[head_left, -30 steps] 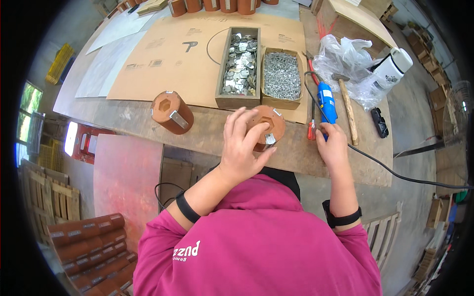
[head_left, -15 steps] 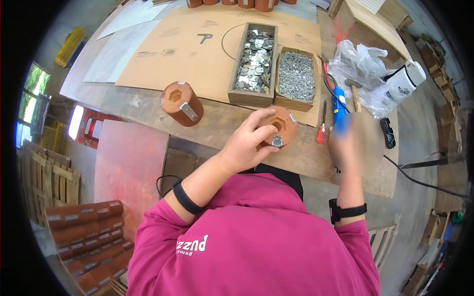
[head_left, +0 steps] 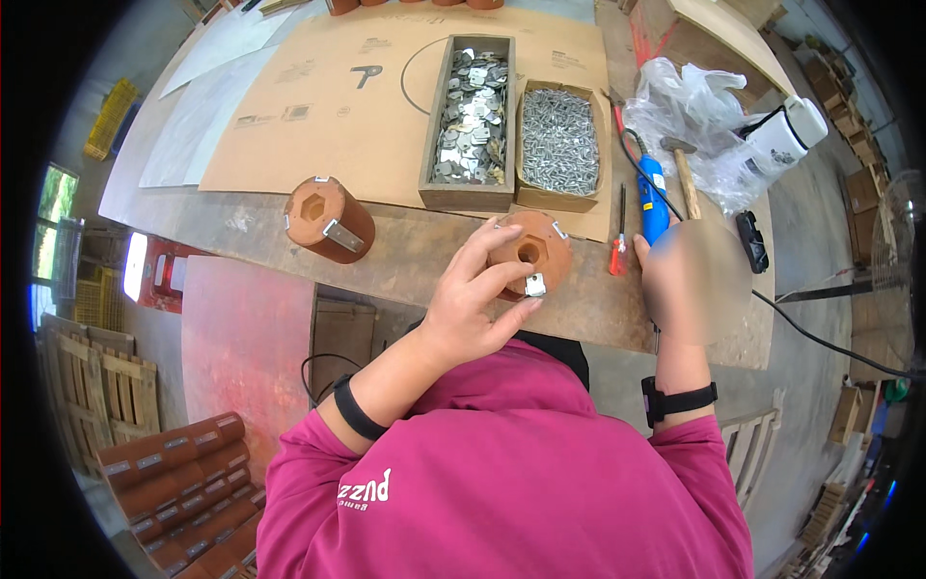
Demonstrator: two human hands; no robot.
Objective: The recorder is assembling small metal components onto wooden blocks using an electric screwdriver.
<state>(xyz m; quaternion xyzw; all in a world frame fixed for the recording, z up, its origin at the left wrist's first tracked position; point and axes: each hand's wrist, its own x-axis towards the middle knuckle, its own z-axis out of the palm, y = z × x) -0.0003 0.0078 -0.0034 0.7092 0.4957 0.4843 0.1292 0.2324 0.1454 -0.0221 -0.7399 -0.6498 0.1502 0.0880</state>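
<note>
Standing at workbench (head_left: 241, 227); left hand (head_left: 473, 309) clamping round wooden block (head_left: 532, 253), judging it stiff and hefty, gripping sides; right hand (head_left: 687, 280) blurring, seemingly wrapping blue tool (head_left: 654, 198).

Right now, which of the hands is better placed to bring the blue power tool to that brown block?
The right hand. It is blurred but sits at the blue power tool, apparently gripping it. The left hand is busy holding the brown block with a metal clip at the table's edge.
</note>
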